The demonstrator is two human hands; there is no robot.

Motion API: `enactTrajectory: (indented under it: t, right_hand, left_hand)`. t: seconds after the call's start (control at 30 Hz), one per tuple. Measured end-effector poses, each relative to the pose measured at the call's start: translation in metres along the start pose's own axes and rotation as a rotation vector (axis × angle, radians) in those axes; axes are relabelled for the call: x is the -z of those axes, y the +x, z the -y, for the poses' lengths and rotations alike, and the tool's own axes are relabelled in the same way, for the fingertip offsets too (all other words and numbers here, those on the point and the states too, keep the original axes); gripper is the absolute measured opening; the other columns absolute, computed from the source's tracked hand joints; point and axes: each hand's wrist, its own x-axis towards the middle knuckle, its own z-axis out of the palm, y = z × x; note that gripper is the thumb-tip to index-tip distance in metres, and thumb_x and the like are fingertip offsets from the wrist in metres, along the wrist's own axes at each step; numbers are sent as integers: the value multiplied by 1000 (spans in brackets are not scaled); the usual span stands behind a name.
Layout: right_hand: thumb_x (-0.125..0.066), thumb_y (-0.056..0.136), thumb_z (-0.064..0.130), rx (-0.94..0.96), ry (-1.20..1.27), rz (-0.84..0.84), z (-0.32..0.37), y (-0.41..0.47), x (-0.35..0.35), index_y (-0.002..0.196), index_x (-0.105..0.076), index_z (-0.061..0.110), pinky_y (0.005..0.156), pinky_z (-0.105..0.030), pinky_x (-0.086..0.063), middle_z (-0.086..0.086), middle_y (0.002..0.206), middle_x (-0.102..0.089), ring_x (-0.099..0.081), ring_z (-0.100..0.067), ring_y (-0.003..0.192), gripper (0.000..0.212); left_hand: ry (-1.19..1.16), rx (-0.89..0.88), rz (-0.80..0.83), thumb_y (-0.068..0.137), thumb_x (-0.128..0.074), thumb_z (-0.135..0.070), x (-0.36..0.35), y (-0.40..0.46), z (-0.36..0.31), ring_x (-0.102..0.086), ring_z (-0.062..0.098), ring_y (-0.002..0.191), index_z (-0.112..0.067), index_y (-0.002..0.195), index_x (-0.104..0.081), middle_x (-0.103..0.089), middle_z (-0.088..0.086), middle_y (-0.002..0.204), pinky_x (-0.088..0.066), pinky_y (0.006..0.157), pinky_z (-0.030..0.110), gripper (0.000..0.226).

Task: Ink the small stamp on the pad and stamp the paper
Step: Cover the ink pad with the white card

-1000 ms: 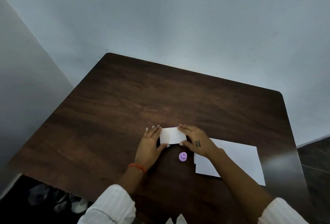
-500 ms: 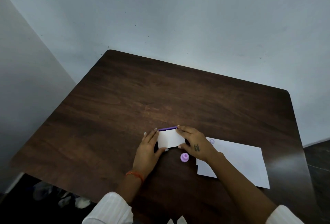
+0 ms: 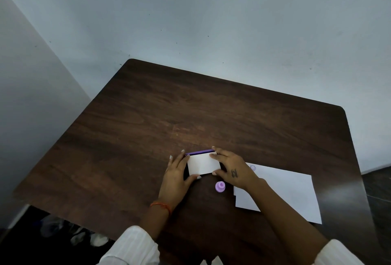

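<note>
A white rectangular ink pad case (image 3: 203,165) lies on the dark wooden table (image 3: 211,116), its lid lifted slightly at the far edge so a purple strip shows there. My left hand (image 3: 176,174) grips its left side and my right hand (image 3: 231,169) grips its right side. The small purple stamp (image 3: 220,186) stands alone on the table just in front of the pad, between my wrists. White paper (image 3: 285,190) lies to the right, partly under my right forearm, with a faint purple ring print (image 3: 252,167) near its far left corner.
A pale wall stands close behind the table's far edge and another on the left. Shoes or bags lie on the dark floor (image 3: 69,231) under the table's near left corner. The table's right edge is near the paper.
The pad's lid has come up a little at its far edge, revealing the purple strip. Both hands stay on the pad's sides. The stamp has not moved.
</note>
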Motion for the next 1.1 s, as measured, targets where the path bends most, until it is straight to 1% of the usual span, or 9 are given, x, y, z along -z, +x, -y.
enactTrajectory:
  t: [0.13,0.27,0.33,0.4,0.47,0.53,0.63,0.73,1.1]
  right_hand:
    - [-66,82,22,0,-4,6,0,1,0,134,-40,17,110,-31,-29,-3,149,-35,-33,-21,135,58]
    - [-68,80,21,-2,-1,1,1,2,0,133,-41,17,110,-32,-29,-4,150,-33,-32,-21,136,60]
    - [-69,79,19,-5,7,-11,2,2,-1,132,-42,17,111,-32,-29,-4,149,-34,-32,-21,136,60]
    - [-69,78,17,-17,24,-28,3,2,-3,131,-44,18,111,-32,-28,-4,148,-37,-33,-21,135,59]
    - [-70,78,16,-39,47,-37,3,2,-4,131,-45,19,111,-33,-29,-4,148,-38,-34,-20,135,58]
    - [-70,77,16,-56,66,-49,3,1,-5,130,-45,19,111,-32,-29,-4,147,-39,-35,-20,135,59]
    - [-71,76,15,-60,87,-76,3,0,-5,127,-49,18,110,-31,-30,-5,145,-42,-38,-20,133,56]
    - [-72,74,13,-58,122,-103,4,-1,-5,122,-55,15,109,-30,-32,-6,142,-46,-41,-19,131,50]
    - [-74,73,12,-81,141,-110,5,-2,-5,119,-58,13,107,-26,-31,-7,141,-46,-41,-19,130,49]
  left_hand:
    - [43,-25,-11,78,-69,-36,0,1,2,-25,21,140,-13,135,-41,-38,7,148,-4,116,33,67]
    - [46,-32,-30,77,-71,-35,2,2,1,-31,20,137,-12,134,-42,-42,8,146,-3,115,29,68]
    - [49,-27,-47,76,-72,-34,1,1,0,-35,21,135,-12,134,-43,-44,9,144,-7,115,29,68]
    - [68,-1,-79,74,-74,-36,0,-2,0,-42,23,129,-11,133,-44,-50,8,139,-20,112,31,71]
    - [98,35,-121,71,-75,-39,0,-4,0,-47,25,119,-11,131,-48,-57,8,131,-30,100,33,72]
    - [82,66,-126,71,-76,-39,0,-5,-1,-48,25,113,-11,131,-48,-58,9,126,-35,96,34,71]
    - [-18,120,-75,73,-75,-35,1,-5,-4,-52,15,100,-14,133,-46,-53,6,125,-43,88,25,70]
    - [-63,139,-66,73,-76,-32,3,-3,-7,-49,4,76,-14,131,-48,-55,4,116,-41,75,18,68]
    - [-68,203,-47,75,-75,-30,1,-2,-9,-49,4,72,-13,131,-48,-55,4,115,-44,75,18,65]
